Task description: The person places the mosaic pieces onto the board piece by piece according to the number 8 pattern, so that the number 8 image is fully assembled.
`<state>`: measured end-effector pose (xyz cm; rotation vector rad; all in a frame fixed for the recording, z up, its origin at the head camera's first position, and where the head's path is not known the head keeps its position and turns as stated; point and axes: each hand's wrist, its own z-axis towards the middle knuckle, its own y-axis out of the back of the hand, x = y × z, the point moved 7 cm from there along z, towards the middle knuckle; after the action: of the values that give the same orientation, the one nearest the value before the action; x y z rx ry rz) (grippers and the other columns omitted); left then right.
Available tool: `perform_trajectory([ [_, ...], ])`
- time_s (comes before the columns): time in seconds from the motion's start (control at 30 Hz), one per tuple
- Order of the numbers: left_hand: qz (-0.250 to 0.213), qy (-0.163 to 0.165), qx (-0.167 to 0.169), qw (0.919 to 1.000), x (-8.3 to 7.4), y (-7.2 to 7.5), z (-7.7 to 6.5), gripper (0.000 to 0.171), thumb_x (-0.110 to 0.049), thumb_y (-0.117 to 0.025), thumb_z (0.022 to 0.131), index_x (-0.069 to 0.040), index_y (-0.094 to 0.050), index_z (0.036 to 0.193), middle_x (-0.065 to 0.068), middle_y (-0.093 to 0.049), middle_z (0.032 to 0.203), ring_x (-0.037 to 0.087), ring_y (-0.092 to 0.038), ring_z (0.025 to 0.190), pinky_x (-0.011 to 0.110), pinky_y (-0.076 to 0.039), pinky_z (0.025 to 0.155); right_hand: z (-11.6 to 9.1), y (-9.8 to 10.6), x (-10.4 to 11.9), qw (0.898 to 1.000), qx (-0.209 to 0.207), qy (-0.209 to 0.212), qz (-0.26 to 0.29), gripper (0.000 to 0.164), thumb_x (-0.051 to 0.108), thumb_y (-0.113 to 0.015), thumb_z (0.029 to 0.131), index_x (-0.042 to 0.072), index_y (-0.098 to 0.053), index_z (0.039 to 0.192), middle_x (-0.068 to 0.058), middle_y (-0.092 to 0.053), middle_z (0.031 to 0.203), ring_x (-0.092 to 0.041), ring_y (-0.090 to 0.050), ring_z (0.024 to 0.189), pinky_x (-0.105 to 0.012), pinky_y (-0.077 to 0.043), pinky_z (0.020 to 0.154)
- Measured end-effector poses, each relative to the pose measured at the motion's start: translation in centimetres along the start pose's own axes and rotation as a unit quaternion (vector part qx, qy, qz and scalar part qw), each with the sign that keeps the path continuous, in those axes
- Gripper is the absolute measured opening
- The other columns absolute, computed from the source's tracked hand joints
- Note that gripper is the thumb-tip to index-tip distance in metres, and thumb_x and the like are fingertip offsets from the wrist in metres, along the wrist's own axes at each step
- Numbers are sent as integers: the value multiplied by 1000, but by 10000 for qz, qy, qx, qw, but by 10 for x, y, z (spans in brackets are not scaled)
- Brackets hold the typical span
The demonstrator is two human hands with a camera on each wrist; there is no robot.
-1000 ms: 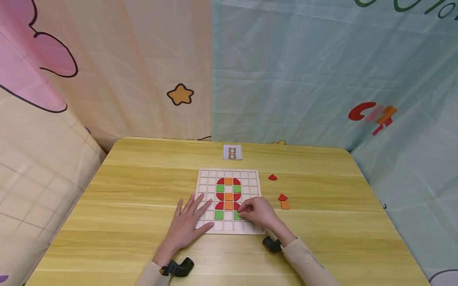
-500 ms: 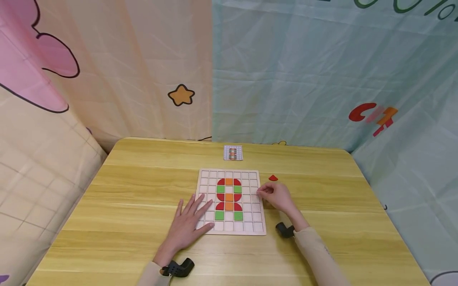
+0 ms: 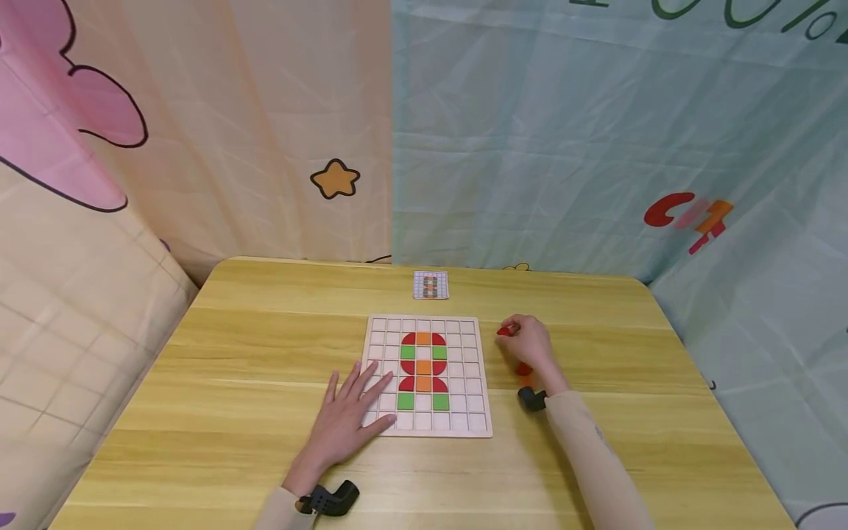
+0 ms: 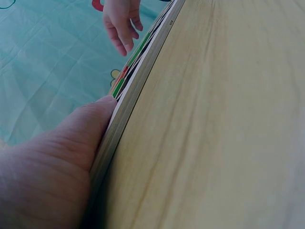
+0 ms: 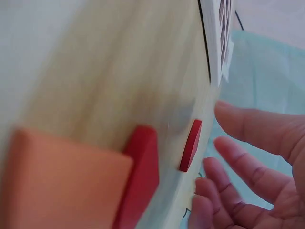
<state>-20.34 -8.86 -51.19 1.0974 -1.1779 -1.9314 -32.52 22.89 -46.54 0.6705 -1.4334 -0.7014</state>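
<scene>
My left hand (image 3: 341, 423) rests with spread fingers on the left edge of a white gridded board (image 3: 472, 421). In the left wrist view its thumb (image 4: 88, 121) lies at the board's edge. Red rounded tiles, orange squares and green squares (image 3: 406, 401) form a column of shapes in the board's middle. My right hand (image 3: 530, 344) is beyond the board's right side, over a red quarter-round tile (image 3: 503, 331). The right wrist view has thumb and fingers apart, close to that red tile (image 5: 191, 145), nothing between them.
A second red tile (image 5: 142, 174) and an orange square tile (image 5: 66, 181) lie on the table nearer the right wrist. A small printed pattern card (image 3: 430, 285) lies behind the board. Fabric curtains (image 3: 517, 147) hang behind the wooden table (image 3: 265, 324).
My right hand has moved from the green tile at the board's lower right, off the board and away to the far red tile. The left hand has stayed in place.
</scene>
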Motion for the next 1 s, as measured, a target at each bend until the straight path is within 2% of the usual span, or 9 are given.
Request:
perform_trajectory([
  [0.17,-37,-47,-88,9999,-1,0,0,66,-59,-50,90,-25,-39,146,5,-24,155,31,-15,141,56,1,111,5,-2,-5,9993,277,-185,-162,35,16,-77,80,-2,-64,107,-16,-62,97,-32,-55,90,-42,-45,78],
  [0.33,-8,-133,-226,9997,-2,1,0,66,-58,-52,90,-23,-42,145,8,-28,153,34,-19,140,59,-2,110,7,-3,-7,9988,368,-214,-245,34,15,-75,81,-3,-65,108,-17,-64,98,-31,-56,89,-41,-45,78],
  [0.63,-13,-125,-244,9996,-2,1,1,66,-57,-53,89,-23,-42,145,8,-28,153,34,-19,140,58,-2,110,8,-2,-2,9985,291,-192,-431,23,13,-77,79,-1,-69,96,-10,-65,84,-26,-58,78,-37,-47,70],
  [0.83,32,-108,-192,9998,-1,0,1,67,-59,-51,90,-24,-40,146,7,-26,154,33,-18,140,57,-1,110,7,-5,-2,9987,360,-256,-262,24,14,-80,76,0,-65,88,-6,-62,76,-21,-55,71,-30,-44,62],
  [1.0,-2,-63,-94,9999,0,0,1,67,-59,-49,91,-25,-38,147,6,-24,155,32,-15,141,56,1,111,4,-7,-4,9988,398,-258,-109,26,13,-81,75,2,-60,84,-5,-57,73,-20,-51,67,-29,-41,59],
])
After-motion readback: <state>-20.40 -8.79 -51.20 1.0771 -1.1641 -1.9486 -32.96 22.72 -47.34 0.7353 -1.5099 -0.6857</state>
